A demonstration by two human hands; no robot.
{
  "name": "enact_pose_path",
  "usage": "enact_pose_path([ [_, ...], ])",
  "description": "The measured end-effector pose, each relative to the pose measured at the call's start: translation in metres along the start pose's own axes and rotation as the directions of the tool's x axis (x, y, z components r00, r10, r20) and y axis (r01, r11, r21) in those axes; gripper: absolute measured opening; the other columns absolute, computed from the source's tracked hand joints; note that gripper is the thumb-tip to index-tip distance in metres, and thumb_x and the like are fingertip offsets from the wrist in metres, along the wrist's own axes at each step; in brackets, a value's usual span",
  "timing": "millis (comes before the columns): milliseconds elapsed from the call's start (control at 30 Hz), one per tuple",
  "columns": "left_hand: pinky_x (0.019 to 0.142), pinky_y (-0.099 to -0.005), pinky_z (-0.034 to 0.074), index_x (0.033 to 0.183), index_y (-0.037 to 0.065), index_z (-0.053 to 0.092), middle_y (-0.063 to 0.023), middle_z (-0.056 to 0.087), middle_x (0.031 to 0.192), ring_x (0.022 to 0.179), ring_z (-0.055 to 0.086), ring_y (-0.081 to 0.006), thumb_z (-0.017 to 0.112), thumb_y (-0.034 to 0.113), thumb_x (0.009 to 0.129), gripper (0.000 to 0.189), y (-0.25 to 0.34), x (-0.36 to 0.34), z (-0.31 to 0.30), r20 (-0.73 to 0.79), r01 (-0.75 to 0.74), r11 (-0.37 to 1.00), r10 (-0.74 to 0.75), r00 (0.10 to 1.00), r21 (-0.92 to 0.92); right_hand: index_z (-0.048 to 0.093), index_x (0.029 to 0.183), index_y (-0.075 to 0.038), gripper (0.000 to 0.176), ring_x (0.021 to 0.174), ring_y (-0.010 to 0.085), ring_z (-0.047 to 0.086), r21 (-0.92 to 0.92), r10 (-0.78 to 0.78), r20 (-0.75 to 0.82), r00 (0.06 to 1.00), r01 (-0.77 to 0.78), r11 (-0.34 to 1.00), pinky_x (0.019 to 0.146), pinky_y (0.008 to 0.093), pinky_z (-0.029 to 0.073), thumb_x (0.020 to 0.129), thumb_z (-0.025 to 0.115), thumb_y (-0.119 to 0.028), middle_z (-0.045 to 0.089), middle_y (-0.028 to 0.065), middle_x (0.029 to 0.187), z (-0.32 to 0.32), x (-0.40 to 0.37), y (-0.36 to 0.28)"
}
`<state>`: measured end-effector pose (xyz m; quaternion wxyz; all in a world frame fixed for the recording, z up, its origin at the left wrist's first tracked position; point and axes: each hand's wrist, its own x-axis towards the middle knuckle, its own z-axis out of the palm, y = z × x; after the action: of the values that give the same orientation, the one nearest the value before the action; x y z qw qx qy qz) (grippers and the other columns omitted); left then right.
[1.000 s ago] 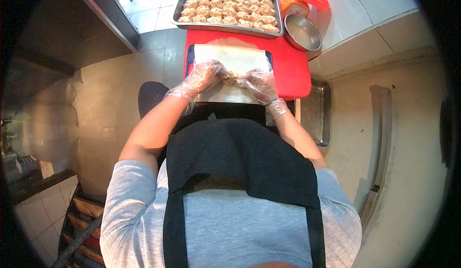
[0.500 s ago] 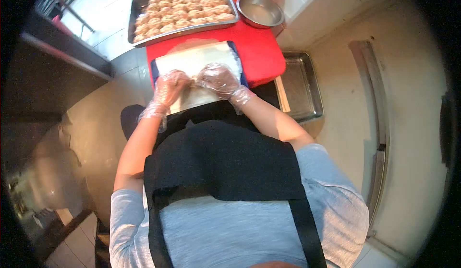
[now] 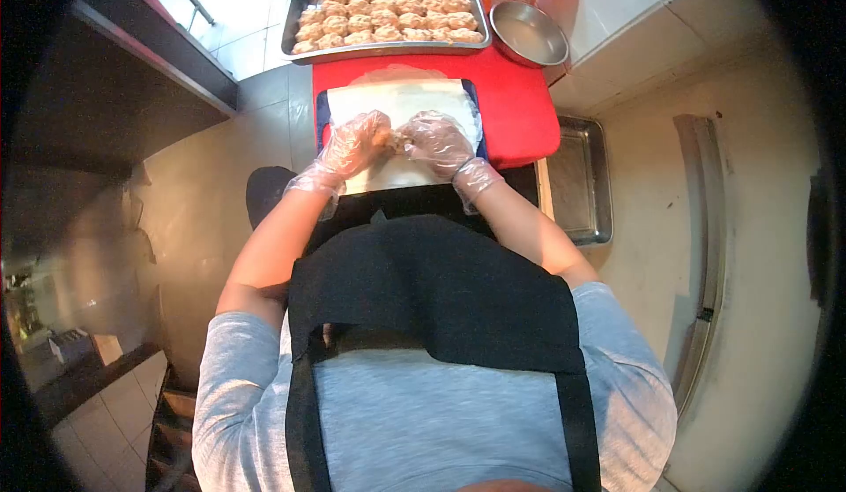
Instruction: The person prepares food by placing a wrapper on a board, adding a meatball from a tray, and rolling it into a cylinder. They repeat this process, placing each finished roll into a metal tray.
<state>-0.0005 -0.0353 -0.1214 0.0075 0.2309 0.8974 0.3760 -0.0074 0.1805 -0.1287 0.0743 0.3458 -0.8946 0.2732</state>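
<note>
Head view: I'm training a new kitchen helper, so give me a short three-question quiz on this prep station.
1. True or false: the left hand and the right hand lie far apart, at opposite ends of the board.
2. The steel bowl stands: A) right of the tray of rolled portions; B) inside that tray; C) on the floor.
3. What colour is the board under the white sheet, where both hands close on the lump of filling?
Key: 1 false; 2 A; 3 red.
</note>
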Motion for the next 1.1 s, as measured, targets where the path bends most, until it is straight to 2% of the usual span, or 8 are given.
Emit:
enact_pose_path([
  [100, 0.087, -0.0360, 0.051, 0.111, 0.010, 0.060, -0.0145, 0.066, 0.102, 0.100, 0.064, -0.0321, 0.078, 0.018, 0.076, 0.040, -0.001, -0.010, -0.007, -0.126, -0.067, 0.997, 0.069, 0.990, 0.023, 0.070, 0.094, -0.009, 0.024, 0.088, 0.0313, 0.063, 0.006, -0.020, -0.060, 0.998, 0.021, 1.000, 0.082, 0.0429, 0.049, 0.081, 0.067, -0.030, 0.067, 0.0117, 0.087, -0.002, 0.001, -0.006],
  [333, 0.088, -0.0369, 0.052, 0.121, 0.008, 0.060, -0.0141, 0.067, 0.107, 0.099, 0.066, -0.0299, 0.075, 0.017, 0.080, 0.045, -0.006, -0.015, -0.013, -0.081, 0.031, 0.998, -0.035, 0.996, -0.056, 0.073, 0.097, -0.012, 0.031, 0.091, 0.0296, 0.063, -0.015, 0.072, 0.068, 0.995, -0.071, 0.997, 0.085, 0.0443, 0.047, 0.082, 0.065, -0.038, 0.068, 0.0099, 0.094, 0.001, 0.012, -0.015],
  [467, 0.083, -0.0374, 0.052, 0.106, 0.005, 0.066, -0.0147, 0.068, 0.101, 0.095, 0.066, -0.0299, 0.074, 0.016, 0.081, 0.029, -0.005, -0.021, -0.031, -0.093, -0.059, 0.998, 0.057, 0.994, -0.018, 0.072, 0.082, -0.008, 0.029, 0.089, 0.0270, 0.064, 0.044, 0.017, -0.151, 0.988, -0.011, 0.999, 0.083, 0.0442, 0.048, 0.081, 0.066, -0.036, 0.069, 0.0099, 0.090, 0.004, 0.010, -0.005],
  [567, 0.080, -0.0385, 0.052, 0.096, 0.004, 0.068, -0.0147, 0.069, 0.096, 0.091, 0.066, -0.0303, 0.073, 0.017, 0.081, 0.021, -0.037, -0.023, -0.025, -0.103, -0.072, 0.997, 0.068, 0.992, -0.037, 0.072, 0.078, -0.009, 0.026, 0.084, 0.0278, 0.065, 0.163, 0.078, -0.047, 0.996, -0.069, 0.984, 0.080, 0.0432, 0.049, 0.079, 0.069, -0.035, 0.069, 0.0096, 0.085, 0.006, 0.011, -0.014],
  [700, 0.078, -0.0395, 0.052, 0.092, 0.004, 0.068, -0.0145, 0.068, 0.093, 0.089, 0.066, -0.0317, 0.071, 0.016, 0.081, 0.016, -0.040, -0.023, -0.026, -0.076, -0.102, 0.994, 0.099, 0.992, -0.040, 0.072, 0.081, -0.011, 0.026, 0.087, 0.0295, 0.064, -0.068, 0.082, 0.023, 0.996, -0.080, 0.994, 0.079, 0.0436, 0.049, 0.078, 0.068, -0.036, 0.067, 0.0094, 0.085, 0.008, 0.019, -0.015],
  [900, 0.080, -0.0401, 0.050, 0.091, 0.006, 0.067, -0.0144, 0.067, 0.090, 0.088, 0.064, -0.0332, 0.071, 0.022, 0.080, 0.020, -0.026, -0.019, -0.028, -0.111, -0.095, 0.995, 0.096, 0.989, 0.014, 0.070, 0.097, -0.013, 0.034, 0.102, 0.0318, 0.058, -0.147, 0.032, -0.096, 0.995, -0.046, 0.988, 0.087, 0.0488, 0.043, 0.080, 0.063, -0.041, 0.066, 0.0096, 0.098, 0.017, 0.024, -0.034],
  [933, 0.081, -0.0402, 0.050, 0.091, 0.006, 0.067, -0.0143, 0.067, 0.089, 0.088, 0.064, -0.0334, 0.072, 0.024, 0.080, 0.021, -0.026, -0.019, -0.027, -0.113, -0.085, 0.996, 0.085, 0.990, 0.002, 0.070, 0.097, -0.014, 0.033, 0.099, 0.0313, 0.060, -0.108, 0.090, 0.072, 0.993, -0.082, 0.991, 0.086, 0.0491, 0.043, 0.080, 0.063, -0.041, 0.066, 0.0090, 0.095, 0.016, 0.030, -0.036],
  [1100, 0.081, -0.0403, 0.050, 0.091, 0.009, 0.067, -0.0125, 0.066, 0.088, 0.089, 0.063, -0.0329, 0.073, 0.023, 0.077, 0.021, -0.004, -0.023, -0.036, -0.070, 0.062, 0.997, -0.065, 0.995, -0.041, 0.071, 0.098, -0.013, 0.033, 0.095, 0.0318, 0.061, -0.102, 0.103, 0.175, 0.979, -0.086, 0.991, 0.086, 0.0468, 0.044, 0.081, 0.063, -0.040, 0.067, 0.0088, 0.095, 0.024, 0.040, -0.028],
])
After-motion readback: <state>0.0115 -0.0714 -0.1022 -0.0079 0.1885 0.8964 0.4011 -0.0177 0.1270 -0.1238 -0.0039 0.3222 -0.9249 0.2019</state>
